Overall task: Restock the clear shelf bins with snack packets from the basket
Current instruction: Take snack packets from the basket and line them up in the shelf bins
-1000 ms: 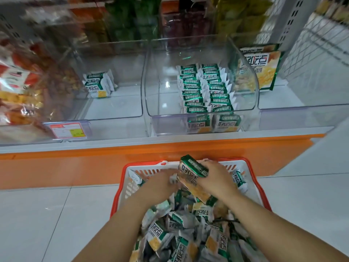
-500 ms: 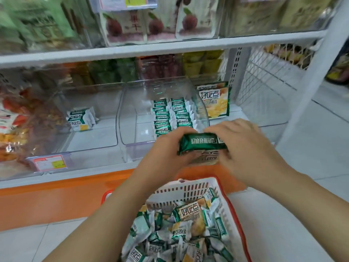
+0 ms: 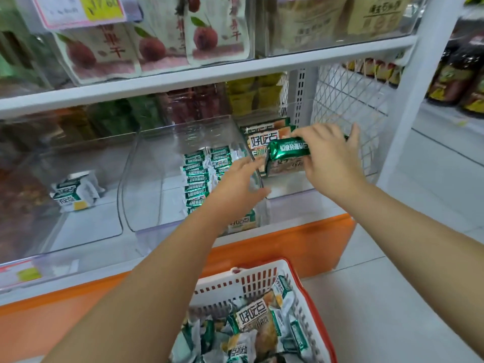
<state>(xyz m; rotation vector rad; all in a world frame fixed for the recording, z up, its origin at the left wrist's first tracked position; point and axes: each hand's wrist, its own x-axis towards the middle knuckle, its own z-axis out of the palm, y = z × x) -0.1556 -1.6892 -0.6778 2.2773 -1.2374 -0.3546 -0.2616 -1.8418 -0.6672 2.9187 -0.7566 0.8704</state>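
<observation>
My right hand grips a small stack of green snack packets, held in front of the right clear bin, where a few larger packets stand at the back. With fingers straight, my left hand holds nothing at the right wall of the middle clear bin. That bin holds two neat rows of green packets. Below, a white basket with a red rim is full of loose packets.
The left clear bin holds a couple of packets at the back. A white shelf board with fruit snack bags runs above the bins. A wire mesh panel and a white post close the right side. An orange base runs below.
Both hands lifted the packet stack from the basket up to the shelf. My left hand has let go of it, and my right hand has carried it right, toward the right bin.
</observation>
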